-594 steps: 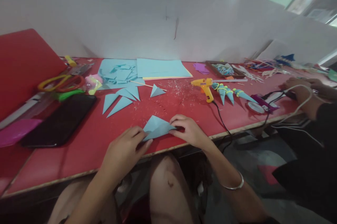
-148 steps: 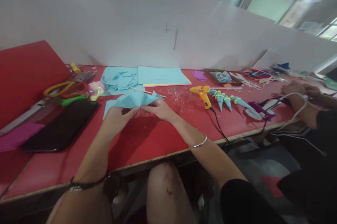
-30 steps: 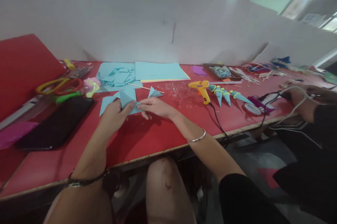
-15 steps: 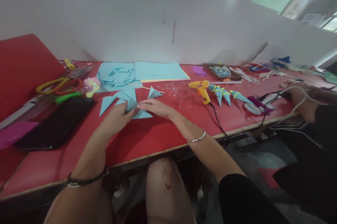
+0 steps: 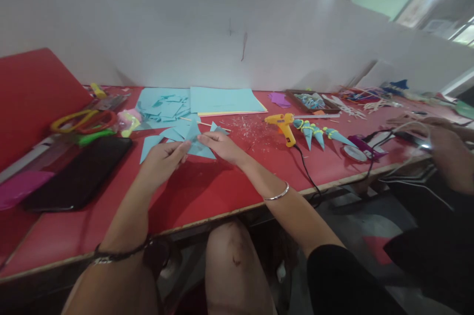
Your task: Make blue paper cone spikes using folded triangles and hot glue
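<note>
Holding the blue paper (image 5: pixel 193 131) between my left hand (image 5: pixel 163 161) and right hand (image 5: pixel 219 147), thumbs and fingers pinching it, I judge from my end that it is partly shaped, with more left. Yellow-trimmed cones (image 5: pixel 308 137) look done, well to the right. The paper sits at my fingertips, near the folded pieces (image 5: pixel 149 147).

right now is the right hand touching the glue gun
Apart. The head view shows it: a strip of red table lies between the right hand and the glue gun.
</note>
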{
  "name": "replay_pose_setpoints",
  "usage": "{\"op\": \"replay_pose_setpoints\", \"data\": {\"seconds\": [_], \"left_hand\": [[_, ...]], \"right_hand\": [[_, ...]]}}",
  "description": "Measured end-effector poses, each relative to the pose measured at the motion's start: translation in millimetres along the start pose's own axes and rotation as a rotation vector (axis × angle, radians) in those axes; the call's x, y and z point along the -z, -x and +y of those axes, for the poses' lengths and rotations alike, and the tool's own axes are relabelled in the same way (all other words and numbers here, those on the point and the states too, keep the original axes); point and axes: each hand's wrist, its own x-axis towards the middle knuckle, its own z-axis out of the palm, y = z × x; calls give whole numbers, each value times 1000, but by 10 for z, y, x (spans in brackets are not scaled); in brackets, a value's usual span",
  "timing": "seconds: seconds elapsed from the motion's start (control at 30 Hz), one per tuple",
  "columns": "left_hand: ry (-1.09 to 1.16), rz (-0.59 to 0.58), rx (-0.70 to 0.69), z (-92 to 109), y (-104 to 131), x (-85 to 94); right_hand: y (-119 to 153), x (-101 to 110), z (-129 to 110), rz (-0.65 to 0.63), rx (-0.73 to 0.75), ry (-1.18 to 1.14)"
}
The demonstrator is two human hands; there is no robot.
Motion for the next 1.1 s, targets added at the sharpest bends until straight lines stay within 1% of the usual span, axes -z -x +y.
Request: {"op": "replay_pose_setpoints", "data": {"seconds": [0.13,0.23,0.3,0.4,0.5,0.6,0.73,0.8,0.97,1.03,1.1], "left_hand": [[-8,24,19,-29,-2,-1],[-3,40,52,-46,-14,-9],[12,56,89,-55,-24,-10],[51,75,140,-62,-33,-6],[92,67,166,-52,-31,1],[114,46,174,-31,-22,3],[98,32,172,-30,-19,0],[67,25,140,-50,-31,-6],[-6,-1,-6,-116,-77,-39],[5,-23,-19,-135,-83,-59],[23,-67,-10,-149,-78,-77]], "right_hand": [[-8,5,42,11,44,38],[11,7,60,45,152,50],[34,7,51,45,205,76],[72,7,1,-35,234,172],[99,14,-52,-123,260,244],[104,28,-62,-140,277,239],[87,43,-36,-128,270,206],[73,46,-27,-106,236,200],[26,33,3,-14,195,171],[9,29,27,11,169,147],[-4,29,53,49,140,157]]}}
